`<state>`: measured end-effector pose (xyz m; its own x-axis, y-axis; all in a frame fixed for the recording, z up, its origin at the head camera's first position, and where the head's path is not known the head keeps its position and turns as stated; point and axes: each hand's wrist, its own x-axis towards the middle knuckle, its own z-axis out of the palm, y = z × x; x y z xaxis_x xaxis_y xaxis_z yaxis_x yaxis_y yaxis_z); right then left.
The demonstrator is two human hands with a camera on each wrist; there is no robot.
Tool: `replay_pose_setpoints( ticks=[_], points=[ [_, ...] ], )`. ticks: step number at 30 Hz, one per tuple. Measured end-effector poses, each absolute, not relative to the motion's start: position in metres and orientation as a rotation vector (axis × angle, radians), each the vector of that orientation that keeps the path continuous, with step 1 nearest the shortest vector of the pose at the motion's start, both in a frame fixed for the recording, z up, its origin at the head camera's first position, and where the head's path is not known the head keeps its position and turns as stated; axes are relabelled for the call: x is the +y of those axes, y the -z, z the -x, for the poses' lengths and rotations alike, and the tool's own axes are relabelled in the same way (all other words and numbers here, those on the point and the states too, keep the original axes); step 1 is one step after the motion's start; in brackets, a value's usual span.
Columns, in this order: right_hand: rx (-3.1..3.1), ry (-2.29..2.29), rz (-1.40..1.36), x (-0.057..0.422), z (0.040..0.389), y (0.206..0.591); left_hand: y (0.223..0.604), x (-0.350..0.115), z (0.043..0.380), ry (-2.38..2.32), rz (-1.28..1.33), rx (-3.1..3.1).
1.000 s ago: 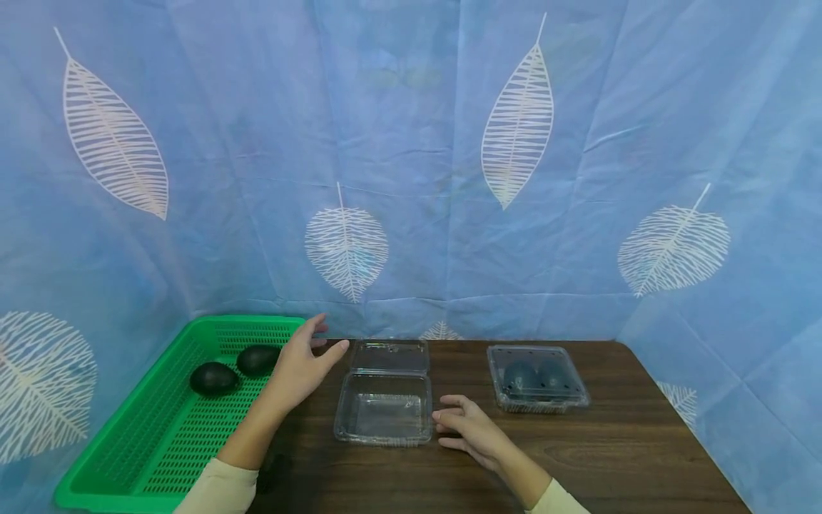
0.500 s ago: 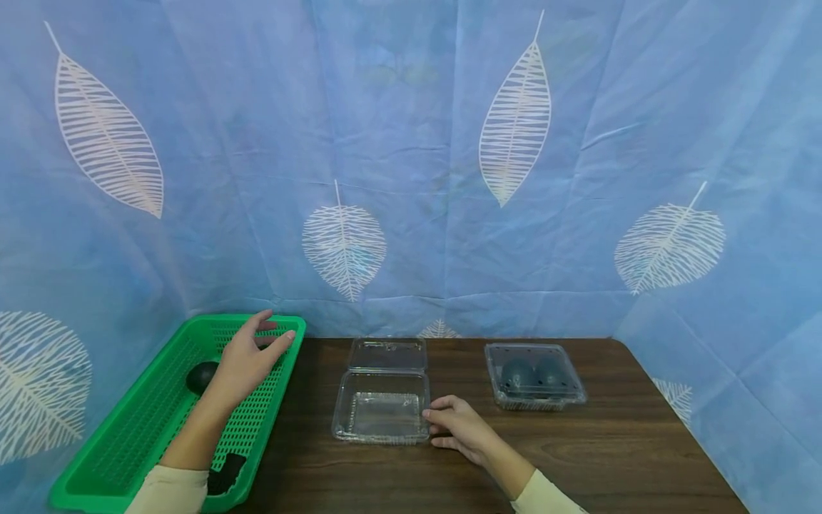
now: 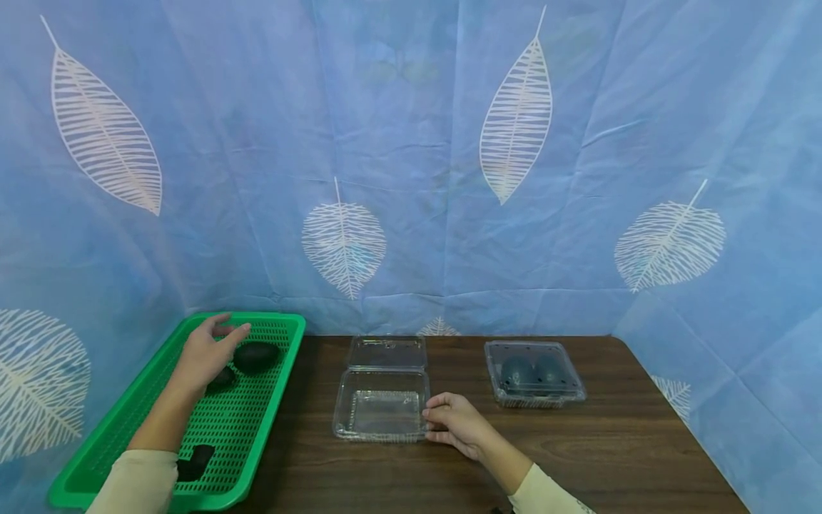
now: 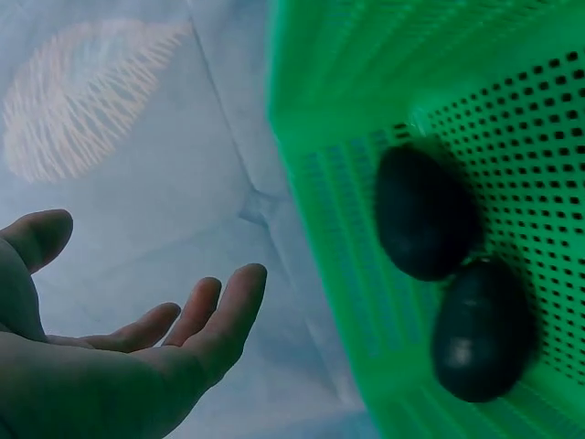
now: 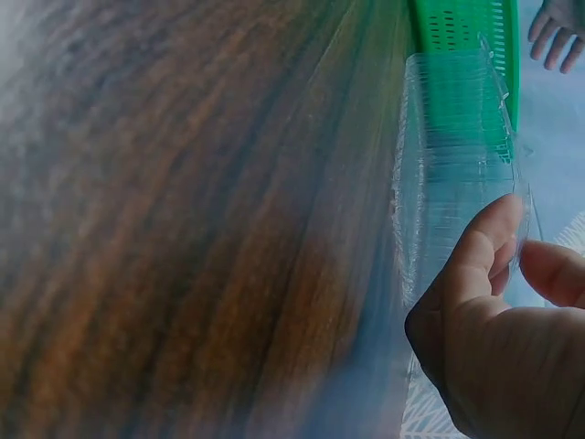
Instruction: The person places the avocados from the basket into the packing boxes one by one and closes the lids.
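Observation:
My left hand [image 3: 205,357] is over the far end of the green basket [image 3: 262,439], fingers loosely bent and holding nothing. Two dark avocados lie in there: one avocado [image 3: 255,357] right of the hand, the other avocado [image 3: 222,380] partly hidden behind it. Both show fully in the left wrist view, the upper avocado [image 4: 425,212] and the lower avocado [image 4: 484,331] side by side. My right hand [image 3: 462,428] pinches the right rim of a clear plastic clamshell container [image 3: 382,417] between thumb and fingers. Its lid [image 3: 388,353] is folded back, and nothing is inside.
A closed clamshell [image 3: 539,392] holding two avocados stands to the right on the dark wooden table [image 3: 578,457]. A blue cloth [image 3: 411,235] with white leaf prints hangs behind the table. A black piece [image 3: 195,462] shows by the left sleeve, over the basket.
My left hand has moved left from beside the open container to over the basket, uncovering the right avocado. My right hand has come slightly left onto the container's rim.

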<state>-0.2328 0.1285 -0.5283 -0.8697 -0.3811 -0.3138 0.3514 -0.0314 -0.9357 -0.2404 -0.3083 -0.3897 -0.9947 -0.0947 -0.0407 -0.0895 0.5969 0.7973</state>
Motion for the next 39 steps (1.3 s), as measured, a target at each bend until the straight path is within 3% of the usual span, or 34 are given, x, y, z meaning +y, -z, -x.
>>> replay_pose_setpoints(
  ticks=[25,39],
  points=[
    [1.744,1.938,0.057,0.180,0.220,0.524,0.401,-0.352,0.256,1.454,-0.307,-2.873],
    [1.722,1.968,0.002,0.200,0.209,0.524,0.421,-0.368,0.265,1.172,-0.349,-3.059]
  ],
)
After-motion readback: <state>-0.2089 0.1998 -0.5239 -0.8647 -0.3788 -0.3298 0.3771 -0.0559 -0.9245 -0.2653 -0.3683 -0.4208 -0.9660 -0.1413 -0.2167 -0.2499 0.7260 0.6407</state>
